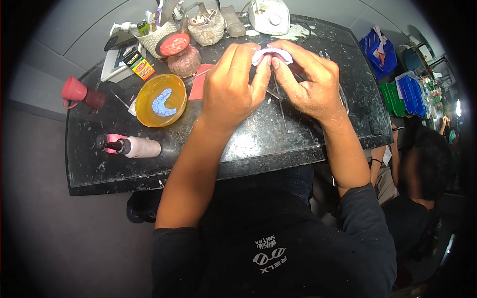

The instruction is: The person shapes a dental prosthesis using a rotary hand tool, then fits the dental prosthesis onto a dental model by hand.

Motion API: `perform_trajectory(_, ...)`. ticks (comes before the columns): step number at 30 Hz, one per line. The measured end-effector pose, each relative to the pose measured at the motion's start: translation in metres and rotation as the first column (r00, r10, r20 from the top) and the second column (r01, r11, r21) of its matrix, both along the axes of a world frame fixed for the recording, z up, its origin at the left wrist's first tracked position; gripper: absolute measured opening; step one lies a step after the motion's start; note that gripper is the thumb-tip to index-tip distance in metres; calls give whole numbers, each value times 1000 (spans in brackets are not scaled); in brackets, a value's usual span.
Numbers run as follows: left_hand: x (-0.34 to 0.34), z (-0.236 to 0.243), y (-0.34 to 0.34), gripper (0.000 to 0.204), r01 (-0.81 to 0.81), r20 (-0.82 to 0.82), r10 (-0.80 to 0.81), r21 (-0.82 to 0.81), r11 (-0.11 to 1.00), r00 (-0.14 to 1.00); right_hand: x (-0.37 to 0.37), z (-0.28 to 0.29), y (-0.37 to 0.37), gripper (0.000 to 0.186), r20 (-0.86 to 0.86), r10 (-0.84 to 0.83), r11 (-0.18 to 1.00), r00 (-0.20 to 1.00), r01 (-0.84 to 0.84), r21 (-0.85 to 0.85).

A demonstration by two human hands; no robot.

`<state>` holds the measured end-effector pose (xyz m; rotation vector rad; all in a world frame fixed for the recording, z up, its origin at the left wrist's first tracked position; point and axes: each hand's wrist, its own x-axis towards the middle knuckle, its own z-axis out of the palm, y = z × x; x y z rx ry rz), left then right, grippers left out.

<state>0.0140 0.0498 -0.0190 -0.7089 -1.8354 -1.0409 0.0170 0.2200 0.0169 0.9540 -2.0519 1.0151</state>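
Working at a black stone bench (248, 144), I see its polished top speckled with white dust and smears, its front edge curving with the lens. Grey walls rise behind it, and a dull floor lies at my left. Off to my right, blue and green plastic bins (397, 84) stand in a crowded aisle, and another person (422, 179) in dark clothes sits just beside the bench's corner.

My left hand (231, 87) and right hand (308, 79) meet above the bench, both closed on a pale, curved cast (271, 53), pinched between thumbs and fingertips. It looks matte and chalky, arched like a horseshoe. Thin metal tools (278, 99) lie on the stone under my hands.

To the left sits a shallow amber bowl (160, 100), glossy, holding a light blue arch-shaped mould (161, 103). A red sheet (198, 82) lies beside it. Nearer me, a pinkish bottle (130, 146) with a dark nozzle lies on its side. A red cup (74, 90) rests at the left edge. At the back stand a white woven basket (158, 37) full of tools, a clear jar (206, 25) and a white machine (269, 16).
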Motion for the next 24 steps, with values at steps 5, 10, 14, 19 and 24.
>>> perform_trajectory(5, 2, 3, 2, 20, 17, 10, -17, 21, 1000, 1000, -1, -1, 1, 24, -72, -9, 1000, 997, 10, 18)
perform_trajectory(10, 3, 3, 0, 17, 24, 11, -24, 15, 1000, 1000, 0, 0, 1, 25, -77, -25, 999, 997, 28, 47)
perform_trajectory(14, 3, 4, -1, 15, 1, -18, -2, -23, 1000, 1000, 1, 1, 0, 25, -59, -20, 999, 998, 22, 39)
perform_trajectory(19, 5, 5, -1, 14, -1, -7, 1, -35, 999, 1000, 2, 1, -1, 28, 1, -26, 999, 1000, 26, 21)
perform_trajectory(24, 4, 2, 0, 14, 15, 15, -15, -6, 1000, 1000, 1, 1, -2, 27, 42, -7, 1000, 999, 7, 4)
